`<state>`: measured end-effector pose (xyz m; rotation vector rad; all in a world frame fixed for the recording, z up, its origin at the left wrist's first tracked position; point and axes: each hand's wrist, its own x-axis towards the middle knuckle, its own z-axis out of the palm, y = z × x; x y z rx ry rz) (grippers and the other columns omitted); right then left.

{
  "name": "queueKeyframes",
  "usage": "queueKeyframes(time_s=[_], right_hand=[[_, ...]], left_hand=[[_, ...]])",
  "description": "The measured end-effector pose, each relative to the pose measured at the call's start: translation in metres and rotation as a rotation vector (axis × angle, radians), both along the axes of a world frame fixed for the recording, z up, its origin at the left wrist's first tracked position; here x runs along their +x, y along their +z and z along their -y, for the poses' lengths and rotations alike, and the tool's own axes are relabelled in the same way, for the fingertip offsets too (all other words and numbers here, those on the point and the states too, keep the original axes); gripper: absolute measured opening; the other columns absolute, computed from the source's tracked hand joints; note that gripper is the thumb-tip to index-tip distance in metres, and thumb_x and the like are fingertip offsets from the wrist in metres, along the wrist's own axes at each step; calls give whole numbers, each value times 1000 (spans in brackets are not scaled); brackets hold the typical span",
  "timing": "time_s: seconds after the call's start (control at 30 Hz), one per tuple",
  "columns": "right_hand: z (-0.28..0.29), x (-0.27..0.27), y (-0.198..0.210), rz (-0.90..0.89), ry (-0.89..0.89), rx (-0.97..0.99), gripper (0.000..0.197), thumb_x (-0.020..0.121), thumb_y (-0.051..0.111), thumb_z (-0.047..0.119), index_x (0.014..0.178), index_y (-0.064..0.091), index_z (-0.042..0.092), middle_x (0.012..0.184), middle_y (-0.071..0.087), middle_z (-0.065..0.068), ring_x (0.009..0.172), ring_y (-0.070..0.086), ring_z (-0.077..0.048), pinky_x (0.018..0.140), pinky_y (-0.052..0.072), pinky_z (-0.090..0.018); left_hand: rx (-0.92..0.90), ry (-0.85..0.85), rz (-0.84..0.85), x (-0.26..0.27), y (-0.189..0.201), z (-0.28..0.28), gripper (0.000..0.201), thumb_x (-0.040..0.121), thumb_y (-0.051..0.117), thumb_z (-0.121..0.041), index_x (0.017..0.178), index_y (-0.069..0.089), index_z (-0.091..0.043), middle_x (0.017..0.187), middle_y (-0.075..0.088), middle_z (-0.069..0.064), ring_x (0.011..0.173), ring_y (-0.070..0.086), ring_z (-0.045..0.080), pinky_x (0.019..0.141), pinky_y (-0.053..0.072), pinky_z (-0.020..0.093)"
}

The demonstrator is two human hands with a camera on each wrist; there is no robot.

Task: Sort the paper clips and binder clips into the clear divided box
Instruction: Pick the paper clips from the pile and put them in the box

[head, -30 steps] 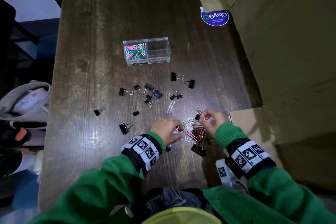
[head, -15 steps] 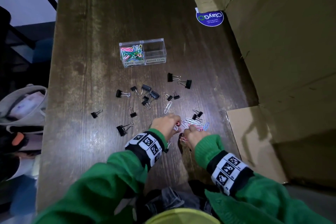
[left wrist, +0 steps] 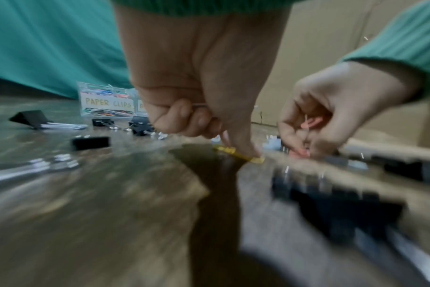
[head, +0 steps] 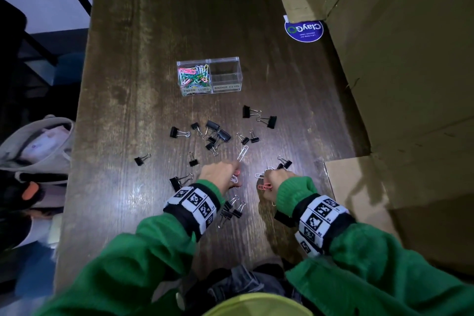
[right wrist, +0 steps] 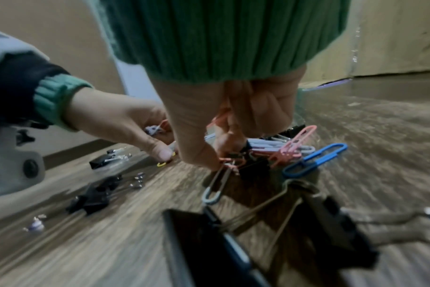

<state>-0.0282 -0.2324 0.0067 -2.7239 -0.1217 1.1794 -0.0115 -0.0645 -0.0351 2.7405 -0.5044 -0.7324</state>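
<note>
The clear divided box (head: pixel 209 59) stands mid-table; its left cell holds coloured paper clips, and its right cell, labelled for binder clips, looks empty. Black binder clips (head: pixel 224 134) lie scattered in front of it, with more (head: pixel 232 209) near my wrists. My left hand (head: pixel 230 177) curls around gathered paper clips while its thumb (left wrist: pixel 243 147) presses a yellow paper clip (left wrist: pixel 238 155) on the table. My right hand (head: pixel 274 182) keeps pink clips in its curled fingers and pinches a pink paper clip (head: pixel 264 186). A white paper clip (head: pixel 243 152) and a blue one (right wrist: pixel 314 161) lie loose.
Large cardboard boxes (head: pixel 397 84) wall off the right side, with a flat cardboard piece (head: pixel 354 182) beside my right hand. A round blue sticker (head: pixel 304 31) lies at the back right. Past the table's left edge sits a grey bag (head: pixel 38 143).
My right hand has drawn back toward me and to the left over the clip pile. Fewer loose paper clips lie between the hands. The left hand has stayed almost in place.
</note>
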Motion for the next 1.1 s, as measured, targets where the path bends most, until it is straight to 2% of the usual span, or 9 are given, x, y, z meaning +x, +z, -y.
queueKeyframes(time_s=[0.07, 0.2, 0.3, 0.4, 0.63, 0.73, 0.83, 0.97, 1.1], right_hand=[[1, 1, -2, 13, 22, 22, 19, 87, 56, 18, 104, 55, 10, 96, 57, -5, 78, 53, -19, 70, 47, -26], [5, 8, -4, 155, -201, 258, 8, 87, 53, 15, 83, 46, 14, 81, 53, 2, 66, 52, -13, 52, 41, -16], [0, 21, -2, 186, -254, 330, 5, 93, 42, 14, 90, 38, 16, 67, 44, 6, 50, 41, -8, 43, 34, -17], [-12, 37, -4, 179, -71, 249, 10, 93, 44, 18, 102, 40, 19, 68, 44, 9, 48, 40, -6, 41, 31, -17], [-31, 77, -14, 4, -31, 231, 37, 94, 48, 17, 128, 48, 4, 65, 28, 14, 56, 25, 5, 44, 29, -11], [-29, 76, -16, 17, 88, 105, 35, 92, 51, 22, 124, 51, 7, 63, 26, 13, 54, 23, 2, 52, 26, -10], [-27, 79, -15, -21, 194, 11, 29, 96, 40, 23, 121, 46, 10, 68, 38, 6, 58, 37, -5, 69, 42, -22], [-33, 103, 4, 86, 112, 133, 12, 96, 41, 25, 88, 44, 17, 67, 43, 5, 55, 43, -10, 57, 46, -26], [-53, 150, 25, 293, -16, 309, 15, 91, 50, 20, 101, 50, 8, 90, 60, -9, 77, 59, -25, 78, 52, -38]], left_hand=[[-8, -60, 34, -2, -3, -9, 37, 85, 59, -34, 117, 47, -22, 112, 62, -1, 89, 63, 11, 63, 47, 17], [-70, -139, -31, -2, 2, -20, 49, 80, 54, -47, 116, 49, -14, 119, 57, 2, 104, 60, 18, 87, 53, 34], [-42, -127, -59, -1, -2, -24, 43, 83, 53, -42, 113, 51, -12, 118, 58, 4, 100, 61, 17, 85, 54, 29], [-42, -85, -95, 2, 0, -24, 41, 83, 55, -41, 111, 52, -11, 113, 59, 4, 97, 60, 18, 82, 52, 28], [-187, 287, -6, 64, 26, -47, 14, 88, 56, -21, 96, 57, -9, 91, 61, 3, 78, 57, 15, 63, 41, 15], [-230, 417, 115, 120, 49, -57, 18, 88, 55, -20, 102, 58, -10, 101, 64, 11, 88, 60, 24, 79, 44, 29], [-200, 483, 228, 168, 68, -57, 26, 90, 53, -21, 111, 54, -5, 114, 60, 16, 103, 58, 30, 89, 44, 36], [-123, 493, 267, 208, 64, -56, 35, 90, 52, -20, 118, 49, 0, 122, 52, 20, 113, 52, 35, 98, 41, 43], [-72, 415, 248, 203, 50, -55, 43, 87, 57, -16, 125, 44, 1, 129, 48, 22, 120, 44, 36, 104, 35, 41]])
